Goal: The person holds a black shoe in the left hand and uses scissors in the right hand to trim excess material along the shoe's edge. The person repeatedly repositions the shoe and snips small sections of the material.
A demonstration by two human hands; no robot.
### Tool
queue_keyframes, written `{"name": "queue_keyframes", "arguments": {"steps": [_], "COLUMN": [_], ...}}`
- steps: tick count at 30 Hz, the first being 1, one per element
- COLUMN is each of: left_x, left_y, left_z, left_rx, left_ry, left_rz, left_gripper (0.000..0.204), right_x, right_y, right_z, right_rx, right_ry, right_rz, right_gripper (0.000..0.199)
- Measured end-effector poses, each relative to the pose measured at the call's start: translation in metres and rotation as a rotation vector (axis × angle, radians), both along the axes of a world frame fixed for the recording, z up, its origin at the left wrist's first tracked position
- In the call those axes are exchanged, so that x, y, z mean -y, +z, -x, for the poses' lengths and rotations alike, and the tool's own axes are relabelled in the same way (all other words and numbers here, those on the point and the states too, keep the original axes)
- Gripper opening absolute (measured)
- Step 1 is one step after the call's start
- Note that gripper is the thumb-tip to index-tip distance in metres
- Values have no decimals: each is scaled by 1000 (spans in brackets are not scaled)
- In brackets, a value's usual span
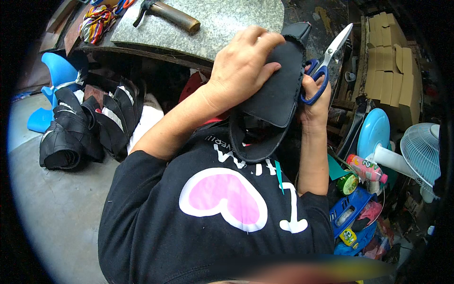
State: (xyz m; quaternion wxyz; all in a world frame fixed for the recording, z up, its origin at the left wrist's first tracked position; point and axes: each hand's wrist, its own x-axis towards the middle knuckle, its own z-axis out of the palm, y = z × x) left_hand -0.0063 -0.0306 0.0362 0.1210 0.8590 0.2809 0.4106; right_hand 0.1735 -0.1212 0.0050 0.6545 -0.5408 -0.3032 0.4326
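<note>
A black shoe upper (265, 97) is held up in front of my chest, its long flat face tilted toward me. A small notched edge runs down its right side, and a curved band forms a loop at its lower end. My left hand (248, 61) is closed on the upper from the left, thumb and fingers bent over its face. In my right hand (314, 102) are scissors (321, 71) with blue handles, fingers through the loops. Their silver blades point up and to the right, away from the upper. Whether the right fingers also touch the upper is hidden.
A hammer (175, 16) lies on a speckled stone slab (227, 35) ahead, beside striped cord (97, 23). Bundled black pieces (66, 137) and a blue plastic stool (59, 71) are at left. On the right stand cardboard boxes (390, 71), a fan (421, 151) and a pink bottle (366, 168).
</note>
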Motion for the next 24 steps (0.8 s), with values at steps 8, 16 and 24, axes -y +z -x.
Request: {"name": "queue_keyframes", "arguments": {"steps": [8, 16, 24], "left_x": [5, -2, 3], "left_y": [11, -13, -17], "left_z": [-13, -9, -6], "left_rx": [-316, 12, 99], "left_ry": [-117, -247, -134], "left_rz": [367, 454, 629], "left_gripper": [55, 35, 26], "right_x": [1, -2, 16], "right_y": [16, 17, 26], "right_z": [18, 16, 12], "right_rx": [156, 117, 92], "right_ry": [65, 72, 149], "right_rz": [-84, -45, 17], "right_gripper": [32, 31, 27]}}
